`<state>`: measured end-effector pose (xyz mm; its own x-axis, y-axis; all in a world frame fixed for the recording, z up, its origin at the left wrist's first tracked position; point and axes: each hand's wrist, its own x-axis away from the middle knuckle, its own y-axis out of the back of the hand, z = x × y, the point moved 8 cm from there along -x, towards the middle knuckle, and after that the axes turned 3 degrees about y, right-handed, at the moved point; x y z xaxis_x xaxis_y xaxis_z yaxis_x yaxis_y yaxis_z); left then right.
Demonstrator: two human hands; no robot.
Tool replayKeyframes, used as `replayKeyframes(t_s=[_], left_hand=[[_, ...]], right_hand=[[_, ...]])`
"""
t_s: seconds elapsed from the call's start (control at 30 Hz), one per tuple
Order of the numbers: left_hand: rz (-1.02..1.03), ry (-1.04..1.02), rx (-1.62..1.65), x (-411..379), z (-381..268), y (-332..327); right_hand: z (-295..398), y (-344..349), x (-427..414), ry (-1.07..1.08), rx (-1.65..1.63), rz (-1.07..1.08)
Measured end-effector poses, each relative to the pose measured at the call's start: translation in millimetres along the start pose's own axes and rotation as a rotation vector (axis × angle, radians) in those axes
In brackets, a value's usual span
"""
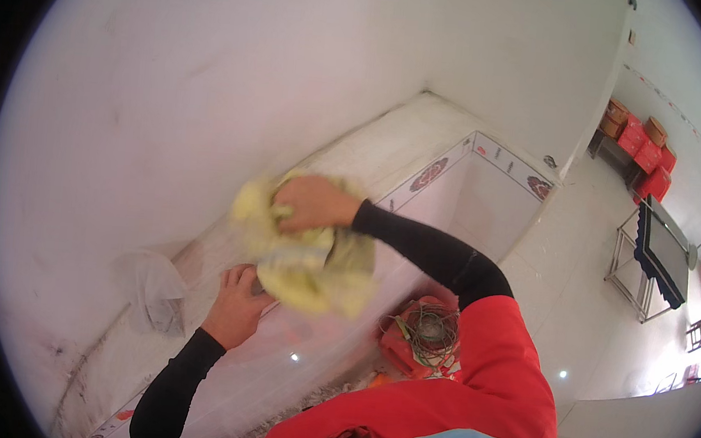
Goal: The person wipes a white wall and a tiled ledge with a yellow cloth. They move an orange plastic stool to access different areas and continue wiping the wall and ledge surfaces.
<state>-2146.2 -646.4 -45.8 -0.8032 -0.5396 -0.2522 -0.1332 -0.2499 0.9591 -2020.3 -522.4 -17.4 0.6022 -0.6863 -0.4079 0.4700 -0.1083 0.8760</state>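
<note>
My right hand (314,204) is closed on a crumpled yellow cloth (302,283), blurred by motion, over a whitish ledge (374,147) along the wall. Just below and left of the cloth, my left hand (235,309) rests at the ledge's edge. Its fingers are bent around a small dark thing, partly hidden, that I cannot identify. A translucent plastic bag (156,293) lies on the ledge left of my left hand.
White walls (151,80) with dark smudges rise behind the ledge. Tiles with a patterned border (431,173) face its front. Below stands a red container (402,346) with coiled wire (434,327) on top. Farther right are a folding table (663,250) and stacked red boxes (640,143).
</note>
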Motion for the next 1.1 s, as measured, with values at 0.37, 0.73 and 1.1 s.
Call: replayKeyframes(t_s=[0.37,0.73,1.1], left_hand=[[-0.036,-0.006,0.157,-10,-5,14],[0.017,0.055,0.144,-3,0,7],[0.01,0.02,0.159,-10,2,7]], right_hand=[[-250,158,195,-0.937,0.654,-0.438],[-91,91,77,-0.291,0.315,-0.418],[-285,148,127,-0.886,0.807,-0.21]])
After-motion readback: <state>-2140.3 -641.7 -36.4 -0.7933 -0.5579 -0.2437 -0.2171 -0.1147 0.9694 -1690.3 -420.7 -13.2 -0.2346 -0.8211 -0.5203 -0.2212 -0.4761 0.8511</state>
